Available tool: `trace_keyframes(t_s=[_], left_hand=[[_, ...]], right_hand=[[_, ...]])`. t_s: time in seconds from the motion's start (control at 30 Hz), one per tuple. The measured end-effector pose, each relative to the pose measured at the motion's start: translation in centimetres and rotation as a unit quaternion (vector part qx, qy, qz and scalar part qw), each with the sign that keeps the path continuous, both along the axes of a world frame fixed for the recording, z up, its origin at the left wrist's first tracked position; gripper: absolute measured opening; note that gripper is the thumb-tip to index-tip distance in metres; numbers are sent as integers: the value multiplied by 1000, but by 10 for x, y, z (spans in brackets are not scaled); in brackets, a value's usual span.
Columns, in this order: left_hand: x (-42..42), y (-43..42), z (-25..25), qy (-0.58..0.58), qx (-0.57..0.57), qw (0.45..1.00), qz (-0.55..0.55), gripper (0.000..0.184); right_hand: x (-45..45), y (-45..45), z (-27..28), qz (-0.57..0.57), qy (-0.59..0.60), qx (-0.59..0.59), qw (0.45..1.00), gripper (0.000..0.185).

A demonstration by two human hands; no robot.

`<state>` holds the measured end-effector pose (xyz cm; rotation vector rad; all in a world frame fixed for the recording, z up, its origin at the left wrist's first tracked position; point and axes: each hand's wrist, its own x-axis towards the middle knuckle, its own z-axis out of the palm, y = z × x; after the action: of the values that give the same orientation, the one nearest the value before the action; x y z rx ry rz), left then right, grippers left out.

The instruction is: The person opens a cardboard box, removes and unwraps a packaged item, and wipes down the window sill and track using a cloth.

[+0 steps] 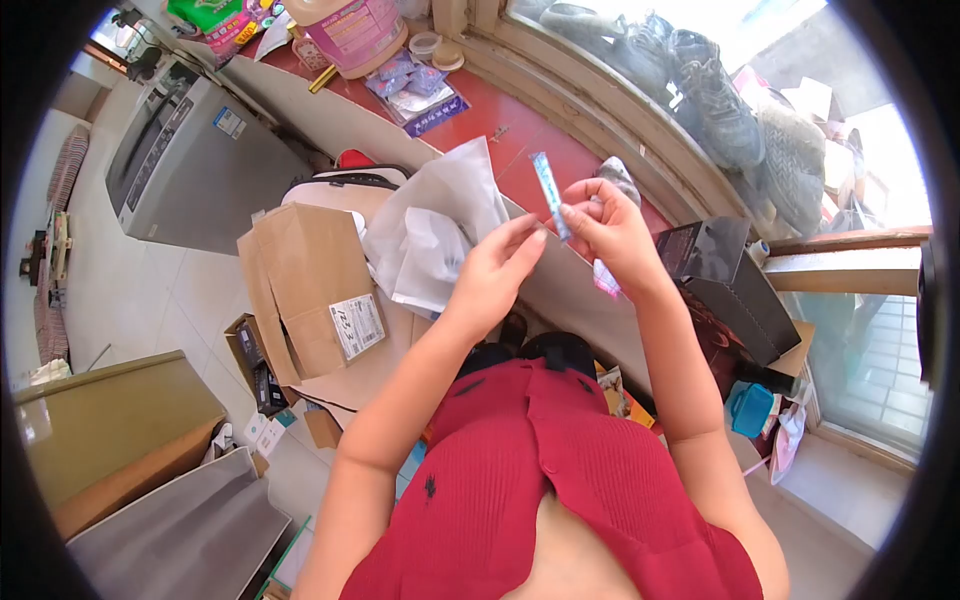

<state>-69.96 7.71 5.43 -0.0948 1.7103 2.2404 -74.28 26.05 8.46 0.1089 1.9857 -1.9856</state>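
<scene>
A slim blue-and-white stick packet (pixel 548 194) stands tilted in my right hand (pixel 610 225), pinched near its lower end between thumb and fingers. Below that hand a small pink-and-white wrapper (pixel 605 278) shows; I cannot tell whether the hand holds it. My left hand (pixel 498 267) is just left of the packet, thumb and fingertips closed together; anything between them is hidden. Behind my left hand, a translucent white plastic bag (pixel 425 235) rests against the ledge.
An opened cardboard box (pixel 310 280) sits on a pale suitcase to the left. The red ledge (pixel 500 145) bears a large pink-labelled tub (pixel 350 35) and small packets. A black box (pixel 725 285) stands at right, below shoes (pixel 715 95) behind the window. A grey washing machine (pixel 205 160) stands far left.
</scene>
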Motion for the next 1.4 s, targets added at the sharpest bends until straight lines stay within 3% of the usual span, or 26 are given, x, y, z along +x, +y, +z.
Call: trace_keyframes(t_s=[0.17, 0.2, 0.27, 0.37, 0.43, 0.5, 0.53, 0.57, 0.63, 0.7, 0.8, 0.87, 1.1, 1.2, 1.33, 1.4], left_hand=[[-17, 27, -29, -106, 125, 986, -27, 28], [-15, 25, -28, -118, 136, 983, -16, 27], [-11, 22, -23, -135, 148, 980, -5, 25], [-4, 19, -16, -123, 108, 986, -24, 26], [-1, 19, -15, -117, 87, 989, -27, 26], [0, 22, -17, -110, 70, 991, -27, 27], [1, 23, -20, -105, 67, 992, -25, 27], [1, 25, -23, -98, 66, 993, -23, 27], [-1, 30, -30, -90, 57, 994, -21, 26], [-5, 38, -37, -80, 49, 995, -26, 26], [-7, 55, -43, -67, 38, 996, -35, 21], [-3, 63, -42, -31, -36, 999, 2, 17], [3, 64, -39, -62, 0, 998, -10, 17], [20, 52, -20, -10, -60, 995, -75, 19], [40, 40, -20, -24, 24, 998, -57, 22], [32, 39, -23, -9, 42, 999, -19, 22]], right_hand=[[22, 12, -17, -1, 68, 81, 994, 17], [22, 17, -20, -55, 172, 231, 956, 18], [19, 33, -33, -106, 382, 471, 788, 25], [16, 41, -64, -90, 330, 554, 759, 35], [7, 47, -83, -87, 314, 546, 772, 32], [0, 49, -81, -129, 334, 472, 806, 27], [3, 43, -72, -187, 226, 340, 893, 17], [4, 39, -68, -206, 175, 204, 941, 14], [6, 33, -60, -247, 81, -56, 964, 16], [17, 19, -54, -246, 39, -164, 955, 19], [26, -6, -60, -212, 27, -167, 963, 34], [26, -10, -67, -222, 44, -127, 966, 42], [0, 1, -66, -256, -15, -135, 957, 31], [-28, 34, -90, -322, 63, -130, 936, 17], [-26, 51, -63, -291, 131, -189, 929, 18], [-9, 42, -46, -286, 100, -228, 925, 19]])
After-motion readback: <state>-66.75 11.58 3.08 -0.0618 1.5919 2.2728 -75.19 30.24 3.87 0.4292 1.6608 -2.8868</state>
